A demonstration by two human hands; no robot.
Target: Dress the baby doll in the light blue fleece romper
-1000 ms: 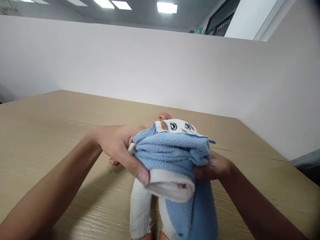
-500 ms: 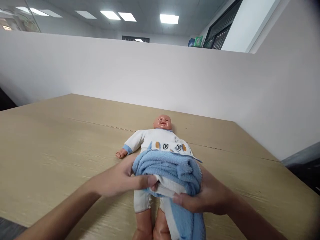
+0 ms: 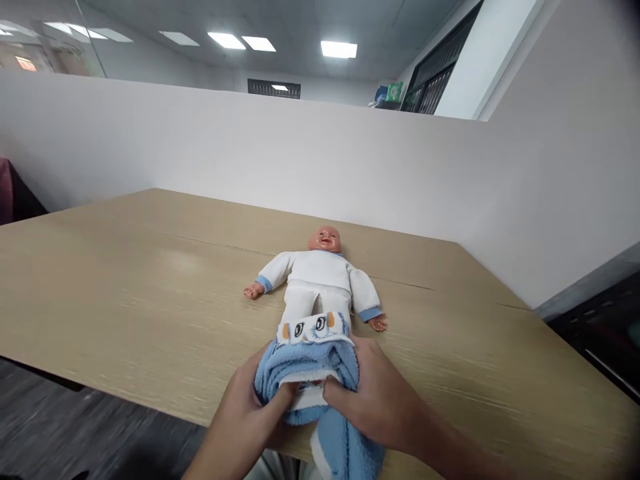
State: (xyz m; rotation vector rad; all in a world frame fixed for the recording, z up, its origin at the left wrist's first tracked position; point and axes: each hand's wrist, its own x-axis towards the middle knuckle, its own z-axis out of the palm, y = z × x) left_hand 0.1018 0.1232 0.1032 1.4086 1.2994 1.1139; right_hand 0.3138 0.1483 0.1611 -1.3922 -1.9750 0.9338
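A baby doll point(image 3: 320, 277) in a white suit with blue cuffs lies on its back on the wooden table point(image 3: 125, 280), head away from me. A bunched blue terry garment point(image 3: 310, 363) with a white band of cartoon eyes covers its legs at the near table edge. My left hand point(image 3: 250, 417) and my right hand point(image 3: 375, 393) are both closed on this garment from either side, thumbs pressing its white hem. The doll's feet are hidden under the cloth.
A white partition wall point(image 3: 300, 160) stands behind the table and along its right side. Dark floor point(image 3: 75, 427) shows below the table's near left edge. A dark piece of furniture point(image 3: 595, 333) sits to the right.
The garment has slid down from the doll's chest to its legs, baring the white top and both arms. My hands came toward me with it, and the view pulled back.
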